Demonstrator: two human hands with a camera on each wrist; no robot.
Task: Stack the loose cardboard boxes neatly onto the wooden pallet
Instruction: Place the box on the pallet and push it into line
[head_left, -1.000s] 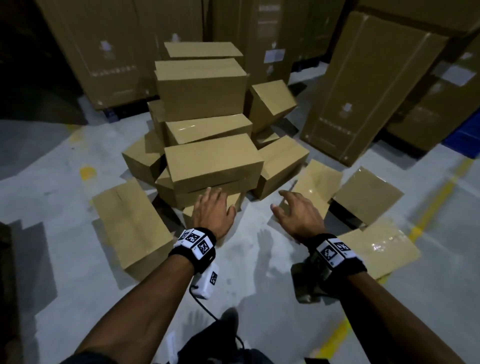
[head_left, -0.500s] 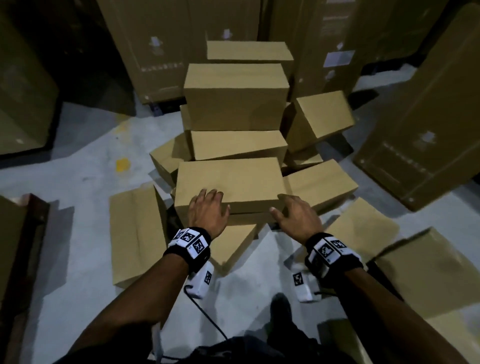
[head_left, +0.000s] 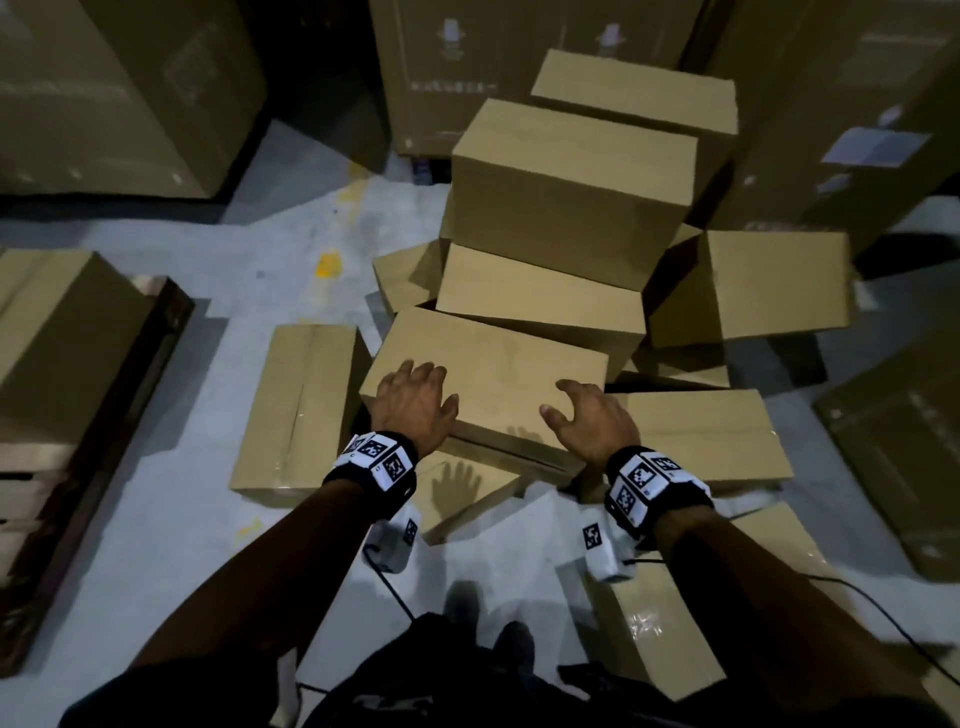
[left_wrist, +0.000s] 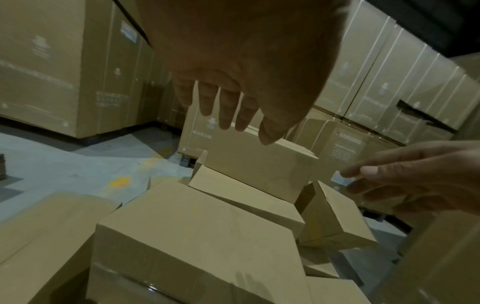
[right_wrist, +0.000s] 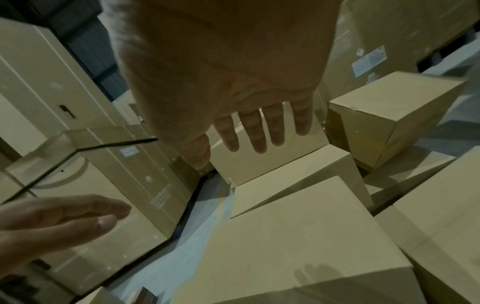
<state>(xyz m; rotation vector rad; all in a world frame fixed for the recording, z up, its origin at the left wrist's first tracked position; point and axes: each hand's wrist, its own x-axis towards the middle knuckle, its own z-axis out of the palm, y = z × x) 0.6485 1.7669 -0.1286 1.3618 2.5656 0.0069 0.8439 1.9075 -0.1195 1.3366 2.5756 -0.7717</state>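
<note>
Over the pile on the floor, from the head view, we spread both hands, left hand and right hand, above the nearest box. The wrist views show straight fingers holding nothing. Next we should grip its ends and carry it to the pallet at our left.

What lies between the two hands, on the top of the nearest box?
Nothing: between the left hand and the right hand, the top of the box is bare cardboard, as the head view shows.

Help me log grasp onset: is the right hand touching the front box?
Apart. In the left wrist view the right hand hovers open, above and beside the front box, with clear space between them.
</note>
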